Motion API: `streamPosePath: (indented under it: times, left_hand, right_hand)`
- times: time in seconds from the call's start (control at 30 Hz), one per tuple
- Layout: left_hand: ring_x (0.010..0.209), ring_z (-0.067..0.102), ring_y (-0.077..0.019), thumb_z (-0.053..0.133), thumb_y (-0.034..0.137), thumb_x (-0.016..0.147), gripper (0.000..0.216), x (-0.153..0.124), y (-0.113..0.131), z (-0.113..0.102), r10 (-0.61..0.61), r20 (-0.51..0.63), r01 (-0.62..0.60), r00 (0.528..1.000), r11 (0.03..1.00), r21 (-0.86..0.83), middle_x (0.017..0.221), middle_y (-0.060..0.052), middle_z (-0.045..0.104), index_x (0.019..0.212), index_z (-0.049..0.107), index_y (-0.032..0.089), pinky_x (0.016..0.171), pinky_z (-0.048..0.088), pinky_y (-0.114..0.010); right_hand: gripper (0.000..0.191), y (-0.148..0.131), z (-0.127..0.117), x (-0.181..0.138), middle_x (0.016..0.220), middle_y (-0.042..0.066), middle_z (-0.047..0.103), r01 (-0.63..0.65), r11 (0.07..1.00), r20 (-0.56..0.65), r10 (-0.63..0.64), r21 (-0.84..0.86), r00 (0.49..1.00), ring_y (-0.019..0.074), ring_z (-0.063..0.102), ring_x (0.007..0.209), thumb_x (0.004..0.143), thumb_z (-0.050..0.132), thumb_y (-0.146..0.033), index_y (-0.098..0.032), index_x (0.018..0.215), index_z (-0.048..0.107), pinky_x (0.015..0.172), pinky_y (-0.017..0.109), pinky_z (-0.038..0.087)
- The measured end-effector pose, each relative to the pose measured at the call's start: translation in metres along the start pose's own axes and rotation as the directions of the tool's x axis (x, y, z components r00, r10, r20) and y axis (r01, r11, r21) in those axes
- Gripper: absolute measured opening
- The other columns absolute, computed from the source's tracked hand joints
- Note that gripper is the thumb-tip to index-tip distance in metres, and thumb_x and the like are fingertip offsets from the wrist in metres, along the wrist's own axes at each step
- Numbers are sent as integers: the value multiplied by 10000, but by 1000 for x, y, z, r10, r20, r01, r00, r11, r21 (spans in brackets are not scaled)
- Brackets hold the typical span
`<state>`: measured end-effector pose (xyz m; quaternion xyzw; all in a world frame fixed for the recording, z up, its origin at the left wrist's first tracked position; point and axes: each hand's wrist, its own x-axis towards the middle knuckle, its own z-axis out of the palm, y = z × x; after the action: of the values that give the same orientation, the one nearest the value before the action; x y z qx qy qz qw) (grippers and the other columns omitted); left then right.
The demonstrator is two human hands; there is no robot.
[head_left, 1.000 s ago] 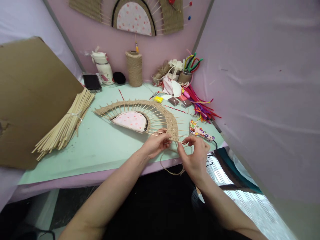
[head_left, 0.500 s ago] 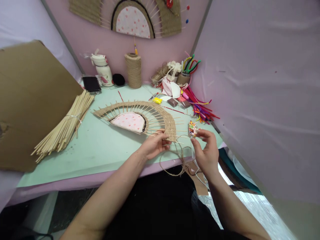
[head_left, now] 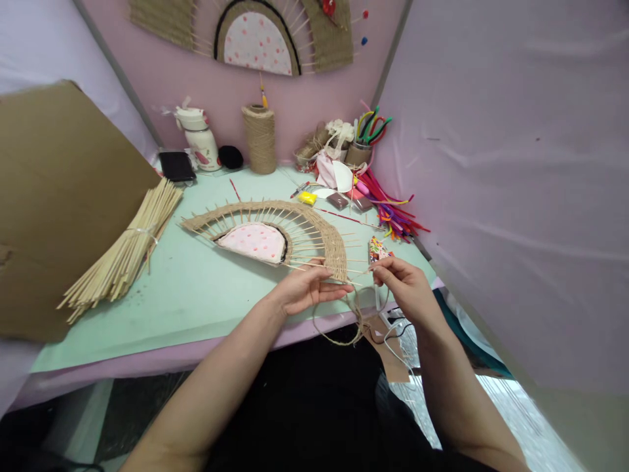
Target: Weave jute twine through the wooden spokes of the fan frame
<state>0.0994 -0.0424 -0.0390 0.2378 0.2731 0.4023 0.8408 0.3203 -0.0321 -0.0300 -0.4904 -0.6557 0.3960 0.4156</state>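
A half-round woven piece [head_left: 304, 229] of jute twine on thin wooden sticks lies on the pale green table [head_left: 196, 288], with a pink dotted fabric centre [head_left: 253, 241]. My left hand [head_left: 304, 292] rests on its lower right end, fingers pressed on the sticks there. My right hand [head_left: 403, 285] is just to the right, fingers pinched on a strand of jute twine [head_left: 344, 321] that loops down over the table's front edge.
A bundle of wooden sticks [head_left: 125, 246] lies at the left beside a cardboard sheet [head_left: 54, 196]. At the back stand a twine spool [head_left: 259, 139], a white bottle [head_left: 196, 136], a black phone [head_left: 177, 166] and coloured pipe cleaners [head_left: 393, 210]. A patterned glue gun [head_left: 377, 249] lies by my right hand.
My right hand moved right and away from the weave, drawing the twine out, then came back slightly left. My left hand stayed on the weave's end, fingers flattening a little.
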Motion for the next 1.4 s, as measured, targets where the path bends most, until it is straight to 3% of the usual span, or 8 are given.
streamPosePath:
  times: [0.2, 0.4, 1.03, 1.17, 1.4]
  left_hand:
    - [876, 718, -254, 561, 73, 793, 299, 0, -1, 0, -26, 2, 26, 1000, 1000, 12, 956, -137, 739, 1088, 598, 102, 837, 544, -358]
    - [825, 723, -230, 582, 70, 767, 284, 0, -1, 2, -60, -38, 61, 997, 998, 13, 902, -117, 745, 1043, 609, 125, 810, 542, -341]
    - [805, 701, -178, 578, 10, 741, 210, 4, -4, 0, -33, -118, 32, 992, 999, -8, 879, -107, 745, 905, 681, 92, 895, 513, -351]
    - [783, 698, -171, 553, 14, 749, 211, 4, -3, 0, -37, -145, 33, 989, 999, -26, 867, -103, 744, 899, 675, 100, 836, 532, -324]
    - [776, 694, -163, 548, 13, 743, 235, 3, -3, 1, -39, -117, 34, 992, 998, -50, 875, -99, 739, 929, 667, 93, 786, 539, -292]
  right_hand:
    - [171, -3, 15, 3, 677, -3, 621, 145, 965, -154, -181, -218, 971, 135, 559, 641, 858, 607, -340, -192, 788, 656, 662, 265, 437]
    - [162, -8, 24, 8, 685, -2, 634, 233, 893, -143, -307, -386, 941, 124, 528, 597, 866, 600, -309, -193, 771, 662, 624, 256, 422]
    - [167, -10, 17, 2, 686, -1, 634, 174, 904, -159, -252, -391, 955, 124, 524, 577, 842, 624, -349, -196, 779, 643, 593, 253, 416]
    - [167, -8, 12, -5, 685, 1, 625, 157, 910, -103, -211, -383, 972, 124, 524, 582, 855, 589, -338, -189, 793, 633, 593, 247, 412]
    - [192, 3, 19, -6, 597, 1, 598, 35, 933, 31, -25, -359, 999, 137, 516, 551, 815, 557, -318, -179, 709, 634, 530, 248, 371]
